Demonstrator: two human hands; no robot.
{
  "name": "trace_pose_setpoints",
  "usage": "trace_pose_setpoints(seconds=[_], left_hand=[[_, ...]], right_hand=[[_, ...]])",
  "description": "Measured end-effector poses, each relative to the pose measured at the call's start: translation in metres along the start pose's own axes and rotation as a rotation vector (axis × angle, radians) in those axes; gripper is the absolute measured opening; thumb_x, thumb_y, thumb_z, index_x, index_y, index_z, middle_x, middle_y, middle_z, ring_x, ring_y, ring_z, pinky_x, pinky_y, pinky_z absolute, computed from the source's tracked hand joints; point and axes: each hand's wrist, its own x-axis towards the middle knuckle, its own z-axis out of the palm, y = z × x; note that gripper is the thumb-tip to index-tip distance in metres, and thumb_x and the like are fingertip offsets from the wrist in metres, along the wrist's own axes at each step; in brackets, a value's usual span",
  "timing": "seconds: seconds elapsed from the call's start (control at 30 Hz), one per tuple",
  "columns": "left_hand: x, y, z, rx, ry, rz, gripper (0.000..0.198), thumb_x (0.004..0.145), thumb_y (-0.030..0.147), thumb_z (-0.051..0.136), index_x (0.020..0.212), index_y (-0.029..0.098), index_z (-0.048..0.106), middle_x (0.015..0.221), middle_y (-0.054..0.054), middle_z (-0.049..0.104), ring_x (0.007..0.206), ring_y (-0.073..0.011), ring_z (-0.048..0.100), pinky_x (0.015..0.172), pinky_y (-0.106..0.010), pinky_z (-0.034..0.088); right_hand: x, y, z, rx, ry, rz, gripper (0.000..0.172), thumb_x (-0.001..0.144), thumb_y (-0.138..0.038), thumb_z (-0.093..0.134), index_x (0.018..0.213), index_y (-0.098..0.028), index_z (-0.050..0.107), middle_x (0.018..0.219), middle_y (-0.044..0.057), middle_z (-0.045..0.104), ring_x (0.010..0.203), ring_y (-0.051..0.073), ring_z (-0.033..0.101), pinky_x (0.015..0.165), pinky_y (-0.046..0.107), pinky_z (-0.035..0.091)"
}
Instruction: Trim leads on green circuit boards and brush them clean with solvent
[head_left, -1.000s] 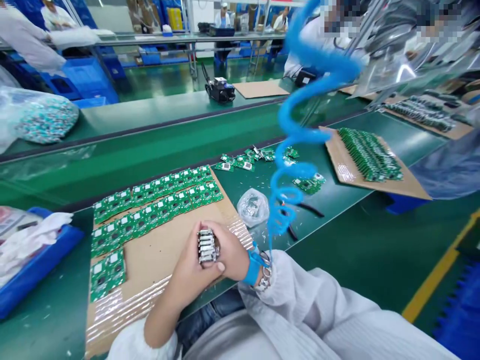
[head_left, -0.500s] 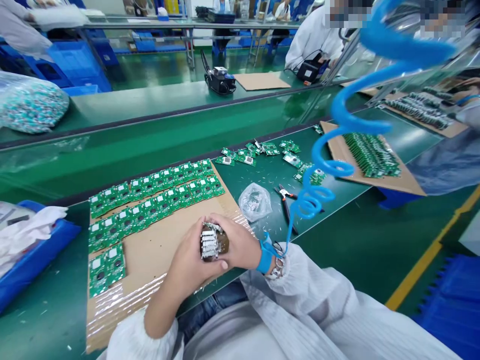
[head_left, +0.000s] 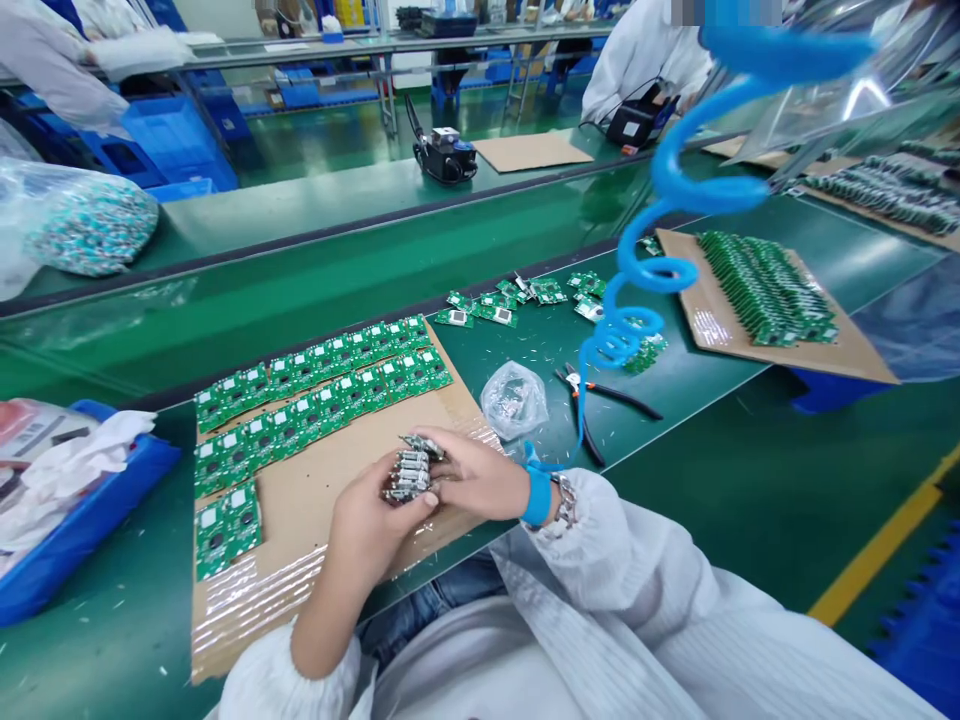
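Above the front of a cardboard sheet [head_left: 300, 505], my left hand [head_left: 367, 525] is wrapped round a small stack of circuit boards [head_left: 409, 475] with silvery parts along the visible side. My right hand [head_left: 480, 478] closes on the same stack from the right, its fingers partly hidden behind the boards. Green circuit boards [head_left: 322, 405] lie in rows on the far and left parts of the cardboard. A blue wrist strap [head_left: 537, 495] circles my right wrist. Right of the cardboard are a clear plastic bag [head_left: 514, 400] and cutting pliers [head_left: 592, 385] with spread handles.
Loose circuit boards [head_left: 499, 312] lie along the bench's far edge. A blue coiled cord [head_left: 619, 335] hangs over the right side. More boards [head_left: 765, 290] stand packed on cardboard beyond it. A blue bin [head_left: 82, 520] sits at left. Co-workers are across the line, including a white sleeve [head_left: 637, 60].
My hands have turned the circuit board stack, and my right hand now sits closer against it. The view has shifted slightly, bringing the pliers out from behind the cord.
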Motion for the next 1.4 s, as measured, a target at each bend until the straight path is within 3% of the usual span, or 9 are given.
trace_pose_setpoints(seconds=[0.17, 0.4, 0.53, 0.63, 0.73, 0.9, 1.03, 1.17, 1.4], left_hand=[[-0.004, 0.000, 0.003, -0.064, 0.100, -0.081, 0.033, 0.067, 0.049, 0.063, 0.080, 0.019, 0.066, 0.060, 0.001, 0.061, 0.055, -0.0179, 0.051, 0.054, -0.028, 0.036], [-0.007, -0.004, 0.012, -0.316, 0.169, -0.140, 0.039, 0.067, 0.050, 0.065, 0.089, 0.017, 0.065, 0.072, -0.001, 0.067, 0.062, -0.0171, 0.057, 0.058, -0.027, 0.043], [-0.009, -0.003, 0.016, -0.457, 0.247, -0.165, 0.033, 0.065, 0.043, 0.068, 0.084, 0.017, 0.064, 0.072, -0.001, 0.067, 0.063, -0.0158, 0.058, 0.058, -0.026, 0.045], [-0.010, -0.004, 0.018, -0.577, 0.284, -0.169, 0.030, 0.063, 0.037, 0.070, 0.084, 0.017, 0.062, 0.076, 0.000, 0.068, 0.065, -0.0137, 0.058, 0.058, -0.023, 0.045], [-0.008, -0.006, 0.019, -0.703, 0.294, -0.187, 0.028, 0.061, 0.036, 0.072, 0.079, 0.017, 0.060, 0.068, 0.003, 0.064, 0.056, -0.0102, 0.054, 0.052, -0.021, 0.043], [-0.004, -0.004, 0.017, -0.935, 0.268, -0.268, 0.038, 0.059, 0.049, 0.073, 0.067, 0.017, 0.053, 0.049, 0.007, 0.052, 0.038, -0.0065, 0.042, 0.036, -0.019, 0.034], [-0.004, 0.002, 0.012, -1.089, 0.254, -0.324, 0.043, 0.053, 0.049, 0.077, 0.067, 0.018, 0.050, 0.049, 0.008, 0.049, 0.036, -0.0049, 0.040, 0.033, -0.017, 0.031], [-0.003, 0.005, 0.007, -1.194, 0.250, -0.397, 0.038, 0.057, 0.045, 0.074, 0.072, 0.018, 0.052, 0.052, 0.008, 0.050, 0.037, -0.0040, 0.040, 0.032, -0.015, 0.032], [-0.003, 0.005, 0.005, -1.215, 0.176, -0.420, 0.040, 0.058, 0.048, 0.072, 0.077, 0.018, 0.054, 0.058, 0.006, 0.054, 0.039, -0.0040, 0.042, 0.034, -0.015, 0.036]], right_hand=[[0.011, -0.008, 0.000, -0.044, 0.097, 0.077, 0.049, 0.076, -0.008, 0.048, 0.124, -0.015, 0.055, 0.128, 0.008, 0.058, 0.121, 0.019, 0.051, 0.109, 0.039, 0.035], [0.015, -0.021, 0.006, -0.140, 0.231, 0.096, 0.037, 0.080, -0.009, 0.042, 0.108, -0.017, 0.065, 0.107, 0.005, 0.066, 0.096, 0.017, 0.060, 0.089, 0.033, 0.048], [0.017, -0.025, 0.010, -0.155, 0.237, 0.104, 0.027, 0.084, -0.015, 0.041, 0.095, -0.017, 0.066, 0.086, 0.002, 0.065, 0.079, 0.013, 0.060, 0.075, 0.027, 0.049], [0.018, -0.030, 0.013, -0.168, 0.251, 0.114, 0.026, 0.085, -0.016, 0.040, 0.092, -0.016, 0.065, 0.083, 0.002, 0.064, 0.077, 0.013, 0.059, 0.072, 0.026, 0.048], [0.017, -0.036, 0.017, -0.217, 0.262, 0.118, 0.026, 0.086, -0.015, 0.041, 0.095, -0.015, 0.066, 0.086, 0.003, 0.065, 0.081, 0.014, 0.060, 0.074, 0.027, 0.047], [0.017, -0.043, 0.024, -0.297, 0.273, 0.103, 0.030, 0.088, -0.016, 0.042, 0.105, -0.016, 0.066, 0.097, 0.005, 0.068, 0.095, 0.017, 0.060, 0.088, 0.031, 0.045], [0.018, -0.045, 0.029, -0.245, 0.271, 0.124, 0.034, 0.090, -0.020, 0.040, 0.112, -0.017, 0.065, 0.107, 0.006, 0.068, 0.102, 0.018, 0.059, 0.092, 0.033, 0.045], [0.021, -0.043, 0.034, -0.177, 0.280, 0.191, 0.039, 0.086, -0.019, 0.043, 0.120, -0.016, 0.061, 0.117, 0.007, 0.065, 0.107, 0.020, 0.058, 0.097, 0.037, 0.043], [0.022, -0.041, 0.037, -0.048, 0.254, 0.186, 0.046, 0.084, -0.024, 0.045, 0.129, -0.016, 0.054, 0.129, 0.005, 0.058, 0.119, 0.019, 0.052, 0.105, 0.035, 0.038]])
